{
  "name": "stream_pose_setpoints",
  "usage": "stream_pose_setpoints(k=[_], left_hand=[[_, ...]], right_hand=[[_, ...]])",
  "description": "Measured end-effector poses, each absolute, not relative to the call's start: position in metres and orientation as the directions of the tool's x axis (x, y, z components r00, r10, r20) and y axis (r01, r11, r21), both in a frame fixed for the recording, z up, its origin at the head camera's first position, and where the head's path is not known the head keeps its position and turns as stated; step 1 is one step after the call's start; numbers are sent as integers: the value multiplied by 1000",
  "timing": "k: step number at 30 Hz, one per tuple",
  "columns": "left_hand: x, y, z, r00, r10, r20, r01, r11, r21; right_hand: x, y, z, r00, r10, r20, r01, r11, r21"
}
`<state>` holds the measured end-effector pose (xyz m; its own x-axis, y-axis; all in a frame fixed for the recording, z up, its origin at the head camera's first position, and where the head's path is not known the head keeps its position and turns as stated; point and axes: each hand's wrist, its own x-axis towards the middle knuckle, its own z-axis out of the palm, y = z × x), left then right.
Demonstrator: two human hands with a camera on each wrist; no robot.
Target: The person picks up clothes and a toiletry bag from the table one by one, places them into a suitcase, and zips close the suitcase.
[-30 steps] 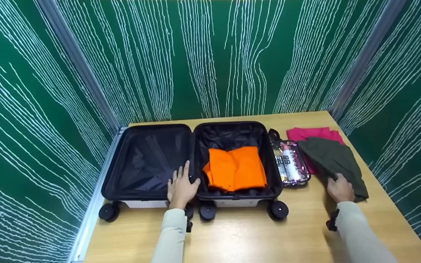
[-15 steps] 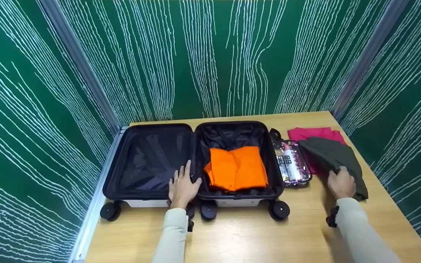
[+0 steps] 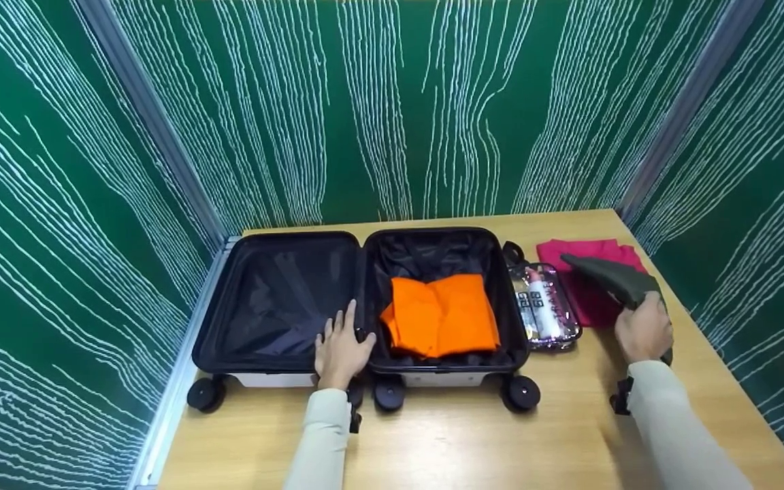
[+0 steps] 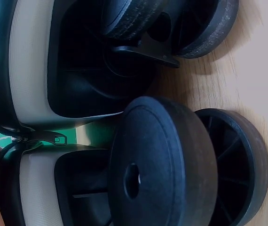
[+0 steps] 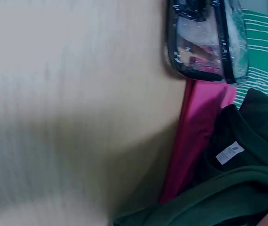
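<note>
An open suitcase (image 3: 514, 299) lies flat on the table, its two halves side by side. My left hand (image 3: 341, 350) rests with spread fingers on the edges where the halves meet. On the right, my right hand (image 3: 645, 329) grips a folded dark green shirt (image 3: 613, 274) by its near edge, lifting it above a folded pink garment (image 3: 586, 303). In the right wrist view a white label (image 5: 230, 153) shows inside the shirt's collar. A folded orange garment (image 3: 443, 316) lies in the right half of the suitcase.
A clear toiletry bag (image 3: 545, 306) with bottles stands between the suitcase and the pink garment. Black suitcase wheels (image 3: 520, 393) stick out toward the near side of the wooden table (image 3: 460, 442). Green panels with white lines (image 3: 378, 109) enclose the back and sides.
My right hand has raised the dark green shirt off the pink garment, so the shirt now folds over narrower and more pink shows. My left hand has stayed in place.
</note>
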<state>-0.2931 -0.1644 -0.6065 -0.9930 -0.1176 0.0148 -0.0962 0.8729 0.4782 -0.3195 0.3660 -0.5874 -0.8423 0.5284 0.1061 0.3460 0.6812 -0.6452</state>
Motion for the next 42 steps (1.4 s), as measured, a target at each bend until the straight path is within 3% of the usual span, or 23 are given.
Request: stream_pose_setpoints(k=[6, 21, 42], left_hand=[[-293, -165, -607, -993, -121, 15, -99, 873, 478], [-294, -165, -608, -993, -121, 12, -101, 877, 470], [-294, -165, -607, -993, -118, 6, -101, 872, 480]], right_hand=[[-319, 364, -576, -824, 545, 155, 327, 681, -655], [-323, 361, -551, -797, 592, 119, 349, 612, -709], [-324, 349, -523, -788, 604, -120, 376, 318, -870]])
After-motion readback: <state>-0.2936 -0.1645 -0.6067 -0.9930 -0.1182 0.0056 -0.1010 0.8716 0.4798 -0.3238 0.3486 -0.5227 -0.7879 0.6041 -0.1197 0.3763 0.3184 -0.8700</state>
